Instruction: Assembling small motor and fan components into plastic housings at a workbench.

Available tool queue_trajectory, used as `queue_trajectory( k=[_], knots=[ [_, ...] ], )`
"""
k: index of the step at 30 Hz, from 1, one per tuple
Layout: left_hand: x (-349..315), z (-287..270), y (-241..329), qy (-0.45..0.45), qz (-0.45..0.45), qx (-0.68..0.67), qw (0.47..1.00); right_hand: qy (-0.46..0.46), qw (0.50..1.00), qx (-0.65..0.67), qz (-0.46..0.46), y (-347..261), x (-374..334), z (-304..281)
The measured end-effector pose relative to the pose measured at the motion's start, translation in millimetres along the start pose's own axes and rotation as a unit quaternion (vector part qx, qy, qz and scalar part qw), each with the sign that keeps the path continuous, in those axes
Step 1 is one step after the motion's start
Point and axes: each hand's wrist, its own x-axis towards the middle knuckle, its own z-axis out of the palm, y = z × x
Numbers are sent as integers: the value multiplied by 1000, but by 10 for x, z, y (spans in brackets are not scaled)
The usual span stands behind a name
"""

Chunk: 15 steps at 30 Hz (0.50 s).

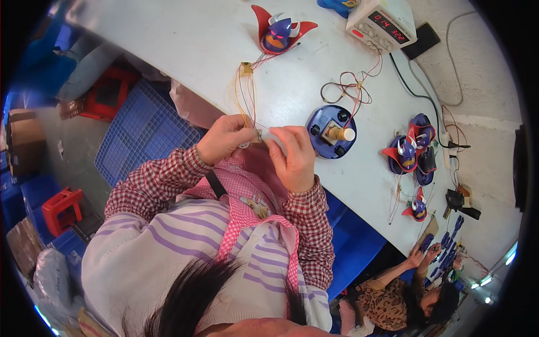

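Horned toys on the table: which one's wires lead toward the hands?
The horned toy at top, left of the white power supply: its wires run toward the left hand; the other toys sit far right.

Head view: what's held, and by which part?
Left hand pinches a small piece by its left edge; whether the right hand grips it cannot be told.

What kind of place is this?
Probably a toy workshop: a purple-and-red toy figure with wires and a power supply with a lit display stand on the white table, and another person handles small parts further along.
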Motion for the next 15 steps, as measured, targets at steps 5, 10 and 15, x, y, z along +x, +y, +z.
queue_trajectory(
  k=[5, 10, 15],
  knots=[
    [26, -101, 7, -20, 27, 39, 999, -58, 997, 11, -55, -64, 44, 79],
    [-2, -118, 39, -31, 14, 37, 999, -53, 997, 8, -49, -52, 16, 144],
    [26, -118, 71, -43, 16, 28, 999, -38, 999, 13, -35, -61, 33, 140]
  ],
)
